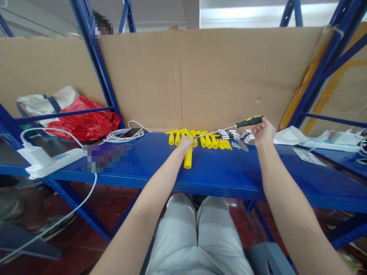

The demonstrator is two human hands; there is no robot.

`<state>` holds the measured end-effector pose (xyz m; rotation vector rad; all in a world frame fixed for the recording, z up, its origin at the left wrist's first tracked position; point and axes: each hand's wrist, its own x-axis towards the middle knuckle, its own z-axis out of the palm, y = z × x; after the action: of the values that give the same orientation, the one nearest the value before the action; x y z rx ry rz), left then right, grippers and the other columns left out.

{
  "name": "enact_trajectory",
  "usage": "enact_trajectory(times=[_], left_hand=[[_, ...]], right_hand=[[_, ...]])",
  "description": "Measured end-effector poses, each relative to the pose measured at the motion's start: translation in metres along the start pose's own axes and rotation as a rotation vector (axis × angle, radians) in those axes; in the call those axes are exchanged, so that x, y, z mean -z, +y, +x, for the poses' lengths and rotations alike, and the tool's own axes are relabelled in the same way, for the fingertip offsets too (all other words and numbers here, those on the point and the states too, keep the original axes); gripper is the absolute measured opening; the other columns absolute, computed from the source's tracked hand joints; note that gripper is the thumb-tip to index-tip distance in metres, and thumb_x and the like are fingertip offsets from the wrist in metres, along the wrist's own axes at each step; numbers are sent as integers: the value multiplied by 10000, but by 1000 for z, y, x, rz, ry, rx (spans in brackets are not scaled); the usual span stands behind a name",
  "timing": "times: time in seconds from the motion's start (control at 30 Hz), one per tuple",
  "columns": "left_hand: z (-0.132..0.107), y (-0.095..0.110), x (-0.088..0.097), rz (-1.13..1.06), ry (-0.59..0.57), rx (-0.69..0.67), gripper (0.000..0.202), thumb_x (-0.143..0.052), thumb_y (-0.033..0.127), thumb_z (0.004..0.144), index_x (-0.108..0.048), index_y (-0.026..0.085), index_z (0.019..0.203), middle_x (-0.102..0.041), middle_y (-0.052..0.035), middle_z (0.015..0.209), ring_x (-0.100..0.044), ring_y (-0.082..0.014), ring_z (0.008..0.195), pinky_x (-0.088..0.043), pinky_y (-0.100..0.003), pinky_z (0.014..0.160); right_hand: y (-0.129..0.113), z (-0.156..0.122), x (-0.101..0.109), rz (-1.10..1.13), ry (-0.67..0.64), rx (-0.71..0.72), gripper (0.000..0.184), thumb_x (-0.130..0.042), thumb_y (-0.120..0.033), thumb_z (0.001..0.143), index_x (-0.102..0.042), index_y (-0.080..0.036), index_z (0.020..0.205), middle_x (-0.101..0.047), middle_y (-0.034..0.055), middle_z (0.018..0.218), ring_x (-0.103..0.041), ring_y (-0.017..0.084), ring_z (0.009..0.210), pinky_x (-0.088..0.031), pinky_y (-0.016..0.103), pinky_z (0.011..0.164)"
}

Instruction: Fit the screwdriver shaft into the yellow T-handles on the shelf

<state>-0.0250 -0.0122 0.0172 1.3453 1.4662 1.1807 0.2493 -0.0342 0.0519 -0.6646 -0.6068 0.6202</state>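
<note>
We see the left hand [185,143] closed around the top of a yellow plastic tube [188,158]. The tube stands almost upright on the blue shelf [218,179], just in front of the row of yellow pieces [210,140]. The right hand [263,133] is closed on the black-and-yellow handle of a screwdriver [249,122]. Its thin shaft reaches left, and the tip is close to the left hand; we cannot tell if it touches the tube.

In our judgement the main risk is that the tip slips. The shaft is long and is held only at the far end, so a small turn of the wrist could push the point into the left fingers. The tube is also near the front edge of the shelf, and if the grip loosens it may roll off to the floor. The shaft passes low over the stacked metal plates [229,134] and the small screws [235,144], so a drop of the hand could scatter them.

Behind, the cardboard wall [223,76] closes the space. There is bare shelf in front of the row, between the two arms. To the left lies a white cable coil [123,134], well apart. To the right a white cloth [289,135] lies near the right hand, so there is less room on that side.
</note>
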Motion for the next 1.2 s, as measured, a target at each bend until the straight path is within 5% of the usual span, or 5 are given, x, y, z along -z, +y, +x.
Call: enact_trajectory(times=[0.2, 0.47, 0.97, 1.2], left_hand=[[-4, 2, 0, -8, 7, 1, 274, -515, -8, 752, -450, 198, 584, -428, 39, 451, -441, -96, 398, -397, -231, 450], [-4, 3, 1, -4, -6, 4, 250, -500, -2, 755, -472, 193, 601, -433, 36, 453, -456, -106, 411, -428, -250, 483], [-5, 3, -1, 10, 3, 14, 198, -495, 1, 750, -514, 182, 671, -428, 41, 454, -477, -120, 430, -449, -263, 511], [-3, 2, 0, 13, 3, 17, 197, -534, 2, 723, -513, 184, 650, -435, 39, 465, -480, -117, 438, -449, -258, 518]], right_hand=[[0, -4, 2, -44, -17, 43, 477, -793, -502, 692, -402, -239, 766, -289, -136, 494, -254, 39, 335, -163, 170, 317], [3, -3, 3, -63, -35, 30, 595, -802, -558, 663, -303, -234, 666, -236, -130, 467, -239, 36, 333, -153, 181, 295], [3, 4, 1, 36, -16, -16, 503, -647, -491, 815, -253, -236, 638, -189, -102, 486, -264, 67, 362, -251, 217, 336], [5, 1, 3, -42, 6, 36, 458, -756, -527, 726, -404, -233, 720, -248, -126, 489, -264, 49, 334, -174, 189, 324]])
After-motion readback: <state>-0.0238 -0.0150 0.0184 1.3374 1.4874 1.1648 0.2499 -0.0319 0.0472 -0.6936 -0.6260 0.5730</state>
